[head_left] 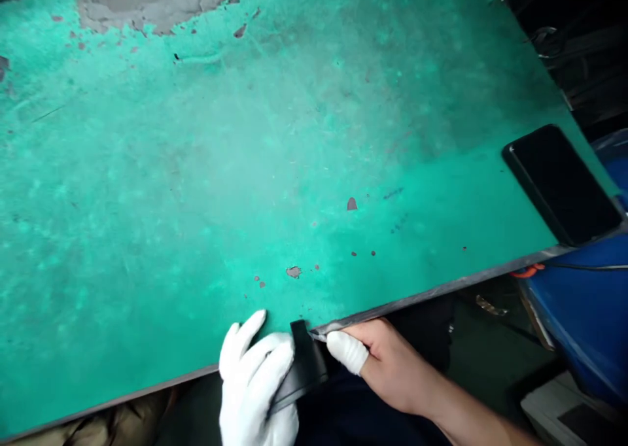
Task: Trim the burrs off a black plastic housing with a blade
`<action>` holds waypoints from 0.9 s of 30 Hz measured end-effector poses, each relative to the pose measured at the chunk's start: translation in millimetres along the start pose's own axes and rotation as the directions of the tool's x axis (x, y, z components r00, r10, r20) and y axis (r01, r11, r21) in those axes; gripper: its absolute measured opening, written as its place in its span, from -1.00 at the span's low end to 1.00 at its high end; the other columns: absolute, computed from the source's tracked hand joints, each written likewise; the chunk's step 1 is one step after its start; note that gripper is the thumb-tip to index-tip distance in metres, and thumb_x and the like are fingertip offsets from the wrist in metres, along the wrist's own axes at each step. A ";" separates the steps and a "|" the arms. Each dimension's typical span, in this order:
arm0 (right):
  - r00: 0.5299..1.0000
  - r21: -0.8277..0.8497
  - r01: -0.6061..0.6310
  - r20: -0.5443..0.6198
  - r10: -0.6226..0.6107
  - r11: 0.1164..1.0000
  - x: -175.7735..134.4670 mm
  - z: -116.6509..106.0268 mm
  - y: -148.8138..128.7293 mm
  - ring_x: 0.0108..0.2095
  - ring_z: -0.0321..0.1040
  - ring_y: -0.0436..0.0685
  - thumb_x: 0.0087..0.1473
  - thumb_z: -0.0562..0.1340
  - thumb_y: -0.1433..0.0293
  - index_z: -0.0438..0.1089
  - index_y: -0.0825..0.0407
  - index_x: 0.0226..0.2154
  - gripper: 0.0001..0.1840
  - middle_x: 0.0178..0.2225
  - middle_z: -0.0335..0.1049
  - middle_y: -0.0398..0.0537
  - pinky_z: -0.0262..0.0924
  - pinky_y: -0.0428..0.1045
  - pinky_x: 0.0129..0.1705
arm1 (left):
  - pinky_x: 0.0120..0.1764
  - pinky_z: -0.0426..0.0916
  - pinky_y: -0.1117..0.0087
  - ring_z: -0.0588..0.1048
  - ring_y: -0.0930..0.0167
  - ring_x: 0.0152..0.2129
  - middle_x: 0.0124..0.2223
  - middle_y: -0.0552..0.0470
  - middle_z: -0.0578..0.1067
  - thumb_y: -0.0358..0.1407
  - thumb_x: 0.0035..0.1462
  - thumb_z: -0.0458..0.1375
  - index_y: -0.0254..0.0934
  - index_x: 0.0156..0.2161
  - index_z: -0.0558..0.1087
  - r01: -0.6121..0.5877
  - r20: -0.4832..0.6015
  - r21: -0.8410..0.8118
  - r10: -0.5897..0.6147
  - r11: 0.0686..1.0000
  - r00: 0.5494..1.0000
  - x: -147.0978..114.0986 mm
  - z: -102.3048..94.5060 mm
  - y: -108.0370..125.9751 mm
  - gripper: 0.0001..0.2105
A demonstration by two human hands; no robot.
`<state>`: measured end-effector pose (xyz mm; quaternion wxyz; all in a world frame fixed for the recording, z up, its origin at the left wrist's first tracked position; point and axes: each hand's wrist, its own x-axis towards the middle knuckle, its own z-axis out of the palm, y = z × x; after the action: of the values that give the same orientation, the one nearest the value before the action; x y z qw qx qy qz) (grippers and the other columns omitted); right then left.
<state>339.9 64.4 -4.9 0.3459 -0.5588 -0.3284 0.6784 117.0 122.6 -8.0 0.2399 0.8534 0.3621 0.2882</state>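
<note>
At the table's front edge, my left hand (258,384), in a white glove, is closed on a black plastic-looking part (307,361). The part has a flat body and a narrow tab that reaches over the table edge. Just to its right, my right hand (380,361) is ungloved, with a white covering on the thumb. Its thumb and fingers are pinched on a small, thin blade-like tool (318,336), whose tip meets or nearly meets the right side of the black part. Most of this tool is hidden by the hand.
The green tabletop (235,171) is worn, with chips and a grey bare patch at the back left. A black smartphone (564,184) lies at the right corner. Beyond that edge are a blue container (583,302), an orange loop (527,271) and a white box (559,400).
</note>
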 end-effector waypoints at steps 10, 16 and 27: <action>0.975 0.136 0.144 -0.187 -0.118 0.980 -20.0 30.3 26.3 -0.50 -0.03 -0.03 0.20 0.29 0.15 0.37 0.01 -0.23 -0.73 -0.53 0.07 -0.31 -0.07 -0.05 -0.45 | 0.27 0.13 -0.24 0.42 0.08 0.15 -0.05 -0.10 0.53 -0.59 0.14 0.15 -0.26 0.08 0.45 0.010 -0.050 0.017 -0.009 1.000 0.999 3.1 3.4 10.1 -0.59; 0.940 0.070 0.265 -0.243 -0.241 0.962 -10.5 46.8 29.5 -0.47 0.13 -0.03 0.08 0.40 0.22 0.44 -0.03 0.00 -0.56 -0.43 0.22 -0.26 0.09 -0.09 -0.41 | 0.31 0.14 -0.11 0.41 0.20 0.16 0.08 -0.09 0.50 -0.57 0.21 0.12 -0.23 0.12 0.41 -0.002 -0.064 0.063 0.006 0.998 0.998 5.1 4.3 12.4 -0.60; 0.894 0.044 0.427 -0.170 -0.414 0.903 -18.5 49.5 29.7 0.06 0.37 0.34 0.19 0.25 0.14 0.54 -0.12 -0.07 -0.68 -0.05 0.48 0.07 0.31 0.12 0.08 | 0.06 0.52 0.17 0.44 0.20 0.15 0.24 -0.22 0.38 -0.27 0.29 0.15 -0.09 0.36 0.10 0.078 -0.094 0.117 -0.067 0.990 0.993 -39.7 -28.8 49.8 -0.42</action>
<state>290.6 29.9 -11.9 0.5313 -0.5119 -0.3858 0.5539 99.1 67.4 30.9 0.1816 0.8388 0.4201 0.2949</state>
